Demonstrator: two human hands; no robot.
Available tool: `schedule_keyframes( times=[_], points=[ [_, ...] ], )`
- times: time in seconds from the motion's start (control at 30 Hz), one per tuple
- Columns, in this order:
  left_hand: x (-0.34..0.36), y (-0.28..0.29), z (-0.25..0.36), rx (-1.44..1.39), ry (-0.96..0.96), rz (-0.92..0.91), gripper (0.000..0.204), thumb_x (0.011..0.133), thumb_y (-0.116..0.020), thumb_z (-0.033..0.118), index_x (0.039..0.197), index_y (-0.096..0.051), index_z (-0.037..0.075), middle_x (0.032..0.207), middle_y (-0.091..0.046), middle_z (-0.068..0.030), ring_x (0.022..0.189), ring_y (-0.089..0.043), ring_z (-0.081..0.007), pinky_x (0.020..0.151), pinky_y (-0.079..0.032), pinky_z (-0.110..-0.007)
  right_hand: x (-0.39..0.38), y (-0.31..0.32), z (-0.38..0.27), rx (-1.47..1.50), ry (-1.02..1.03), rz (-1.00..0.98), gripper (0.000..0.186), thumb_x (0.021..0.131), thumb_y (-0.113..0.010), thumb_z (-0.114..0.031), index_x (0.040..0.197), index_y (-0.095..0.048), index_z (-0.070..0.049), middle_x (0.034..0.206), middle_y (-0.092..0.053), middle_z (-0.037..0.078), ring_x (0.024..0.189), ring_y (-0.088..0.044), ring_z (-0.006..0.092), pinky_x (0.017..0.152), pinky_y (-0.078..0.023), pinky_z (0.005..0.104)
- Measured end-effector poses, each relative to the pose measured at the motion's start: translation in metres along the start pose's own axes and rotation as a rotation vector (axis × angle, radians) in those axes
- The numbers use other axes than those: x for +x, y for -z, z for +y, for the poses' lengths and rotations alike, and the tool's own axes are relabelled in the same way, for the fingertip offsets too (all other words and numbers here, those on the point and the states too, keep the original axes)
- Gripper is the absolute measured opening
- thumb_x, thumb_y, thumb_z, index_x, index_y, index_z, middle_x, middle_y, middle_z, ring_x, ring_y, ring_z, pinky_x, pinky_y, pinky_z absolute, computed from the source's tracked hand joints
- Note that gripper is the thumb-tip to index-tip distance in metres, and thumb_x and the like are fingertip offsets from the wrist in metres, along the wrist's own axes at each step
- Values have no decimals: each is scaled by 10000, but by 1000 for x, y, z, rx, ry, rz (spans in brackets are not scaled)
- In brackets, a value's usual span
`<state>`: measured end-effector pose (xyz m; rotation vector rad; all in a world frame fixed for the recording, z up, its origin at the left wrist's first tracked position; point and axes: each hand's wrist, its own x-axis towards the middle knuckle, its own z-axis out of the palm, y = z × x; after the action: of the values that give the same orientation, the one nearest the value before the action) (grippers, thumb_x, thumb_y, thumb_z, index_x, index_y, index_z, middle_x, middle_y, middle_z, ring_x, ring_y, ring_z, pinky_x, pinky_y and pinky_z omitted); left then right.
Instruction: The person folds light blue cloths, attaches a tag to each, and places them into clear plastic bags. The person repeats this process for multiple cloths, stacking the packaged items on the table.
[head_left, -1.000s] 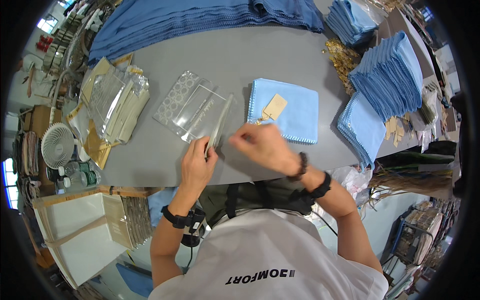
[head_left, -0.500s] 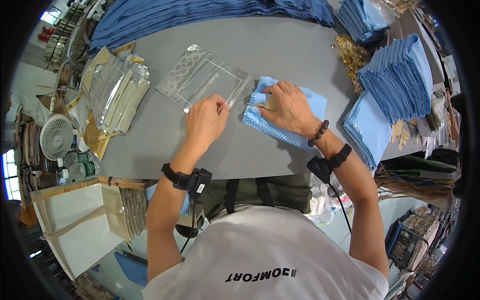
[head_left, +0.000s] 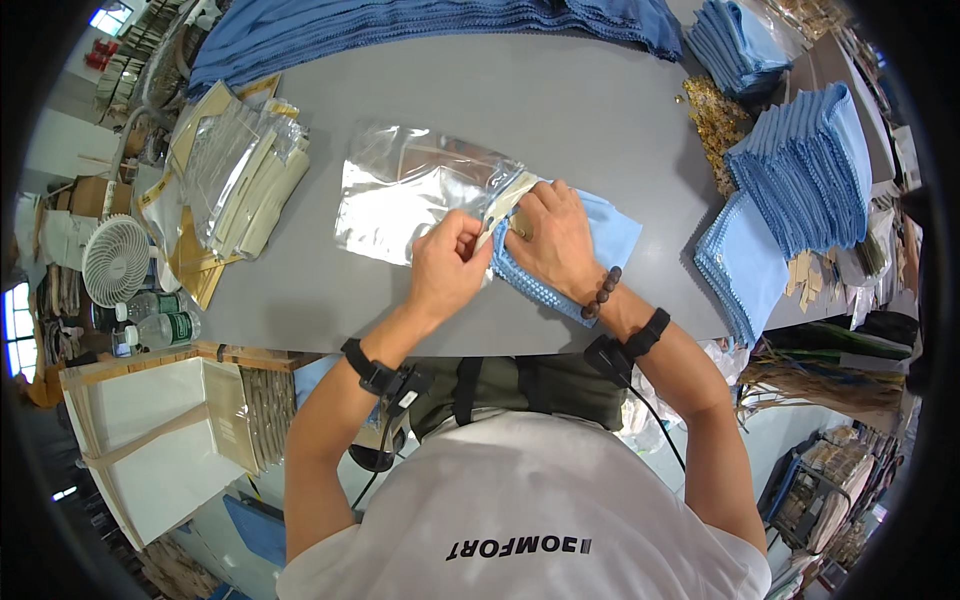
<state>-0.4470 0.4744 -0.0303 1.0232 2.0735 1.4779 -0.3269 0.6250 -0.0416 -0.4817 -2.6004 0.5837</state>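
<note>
A clear plastic bag [head_left: 385,200], catching bright glare, lies toward the left on the grey table. My left hand [head_left: 450,265] pinches the edge of its mouth, where a pale strip runs. The folded light-blue cloth [head_left: 612,230] with a scalloped edge sits to the right, its left edge meeting the bag's mouth. Over the cloth, my right hand [head_left: 555,245] grips its left part, fingertips at the bag's pale strip. A small beige piece shows between thumb and fingers. How far the cloth reaches into the bag is hidden by my hands.
A stack of plastic bags [head_left: 245,180] lies at the table's left. Piles of folded blue cloths [head_left: 800,170] stand at the right beside small gold pieces [head_left: 715,120]. Darker blue cloth [head_left: 430,35] lines the far edge. Beyond the left edge are a fan [head_left: 115,262] and bottles [head_left: 165,330].
My left hand has moved right and now grips the bag's mouth. The bag has turned and shifted against the cloth's left edge. My right hand and the cloth have moved slightly left.
</note>
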Motion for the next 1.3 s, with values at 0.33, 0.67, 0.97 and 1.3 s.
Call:
schedule_keyframes(
  times=[0.33, 0.67, 0.97, 1.3],
  points=[
    [95, 34, -26, 360, -220, 15, 250, 967, -794, 229, 1135, -773, 44, 1016, -699, -104, 833, -694, -193, 748, -561, -332, -3, 1, -23, 6, 179, -44, 579, 944, -765, -422, 1294, -689, 32, 1414, -566, 233, 1387, -475, 432, 1125, -400, 528],
    [87, 25, -16, 191, -279, -294, 161, 863, -864, 188, 864, -778, 53, 926, -657, -57, 806, -647, -198, 733, -528, -337, 6, -27, -52, 242, 407, -298, 450, 984, -688, -324, 1342, -694, -52, 1416, -629, 195, 1369, -560, 387, 1159, -451, 497],
    [83, 48, -30, 364, -85, -71, 187, 852, -890, 236, 936, -828, 81, 857, -657, -81, 750, -667, -202, 718, -556, -352, -21, -22, -57, -58, 237, -146, 788, 984, -722, -452, 1497, -517, 110, 1519, -566, 283, 1495, -471, 426, 1275, -331, 526],
    [74, 45, -24, 166, -113, -184, 224, 849, -899, 246, 938, -809, 61, 860, -659, -65, 755, -656, -187, 717, -548, -331, 18, -34, -72, 132, 426, -365, 574, 929, -704, -331, 1376, -637, 22, 1298, -650, 276, 1303, -601, 412, 1133, -460, 485]
  ],
)
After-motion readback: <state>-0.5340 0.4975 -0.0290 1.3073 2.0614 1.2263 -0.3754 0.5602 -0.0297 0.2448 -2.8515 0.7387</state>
